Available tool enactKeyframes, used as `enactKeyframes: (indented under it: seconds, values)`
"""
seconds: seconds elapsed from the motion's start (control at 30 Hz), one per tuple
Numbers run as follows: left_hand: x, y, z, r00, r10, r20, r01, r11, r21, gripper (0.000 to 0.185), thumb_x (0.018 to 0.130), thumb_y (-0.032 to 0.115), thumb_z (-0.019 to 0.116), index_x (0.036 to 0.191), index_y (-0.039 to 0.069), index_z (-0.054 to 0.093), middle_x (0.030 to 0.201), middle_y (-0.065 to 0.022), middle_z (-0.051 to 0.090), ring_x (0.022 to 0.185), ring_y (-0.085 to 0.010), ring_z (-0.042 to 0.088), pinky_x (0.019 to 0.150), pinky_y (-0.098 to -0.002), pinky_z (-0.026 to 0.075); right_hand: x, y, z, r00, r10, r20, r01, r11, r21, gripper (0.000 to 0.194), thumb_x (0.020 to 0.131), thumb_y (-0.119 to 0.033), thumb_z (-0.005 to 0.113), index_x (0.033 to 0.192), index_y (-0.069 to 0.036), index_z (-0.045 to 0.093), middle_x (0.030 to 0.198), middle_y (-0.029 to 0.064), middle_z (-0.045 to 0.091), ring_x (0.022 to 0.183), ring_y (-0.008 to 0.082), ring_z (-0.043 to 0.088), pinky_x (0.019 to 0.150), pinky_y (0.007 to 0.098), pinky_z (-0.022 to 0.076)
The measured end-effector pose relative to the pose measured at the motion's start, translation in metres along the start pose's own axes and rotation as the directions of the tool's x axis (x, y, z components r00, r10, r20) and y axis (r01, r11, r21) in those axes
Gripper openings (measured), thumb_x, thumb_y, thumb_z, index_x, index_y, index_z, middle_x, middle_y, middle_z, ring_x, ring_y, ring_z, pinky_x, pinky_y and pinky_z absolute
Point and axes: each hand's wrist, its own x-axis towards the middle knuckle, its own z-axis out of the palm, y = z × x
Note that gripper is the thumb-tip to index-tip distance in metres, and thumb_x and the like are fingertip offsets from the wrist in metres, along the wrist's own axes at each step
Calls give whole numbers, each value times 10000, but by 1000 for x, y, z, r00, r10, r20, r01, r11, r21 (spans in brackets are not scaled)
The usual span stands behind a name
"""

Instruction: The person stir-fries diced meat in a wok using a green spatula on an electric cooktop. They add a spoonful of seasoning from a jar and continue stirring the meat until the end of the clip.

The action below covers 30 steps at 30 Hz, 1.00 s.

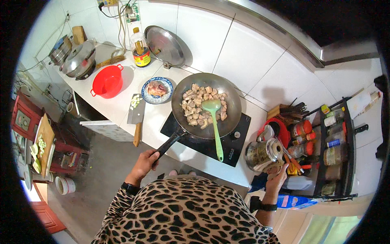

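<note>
My left hand point(142, 167) grips the black handle of a wok point(231, 122) that stands on a black induction cooktop point(170, 128). Pieces of browned meat point(195, 105) are spread over the wok's bottom. A green spatula point(217, 131) rests in it, its head on the meat and its handle hanging over the near rim. Over at the right, my right hand point(278, 177) holds a shiny metal oil pot point(259, 155) by its handle side, beside the counter's seasoning jars. The fingers behind the pot are partly hidden.
Left of the wok are a blue-rimmed plate point(145, 97) with meat, a cleaver point(135, 114) bearing chopped pale pieces, and a red basin point(106, 82). A sauce bottle point(141, 56) and a wok lid point(166, 45) stand behind. A spice rack point(320, 152) holds several jars at right.
</note>
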Motion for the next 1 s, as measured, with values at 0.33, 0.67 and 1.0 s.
enactKeyframes:
  seconds: [0.33,0.67,1.0]
  values:
    - [-5,-6,-30,996,-18,90,27,995,-99,396,970,318,545,1177,-18,588,815,-60,648,629,-106,581,576,-228,478,-23,-93,133,656,-59,752,475,807,-351,358,875,-241,686,621,-71,500,555,-48,468,492,55,382,449,237,309]
    - [-39,-34,-78,996,-54,-70,42,986,-161,412,968,342,540,1208,11,585,841,-75,661,648,-113,571,619,-243,489,-33,-86,219,417,-288,862,842,479,-248,442,823,-233,737,578,31,480,478,123,453,472,93,406,412,325,337]
    - [-60,-50,-103,976,-108,-191,72,980,-186,427,952,348,555,1220,17,578,840,-83,663,634,-124,567,618,-257,481,6,-82,210,645,-296,704,728,516,-451,460,833,-292,725,593,25,493,505,97,455,502,133,391,480,334,362]
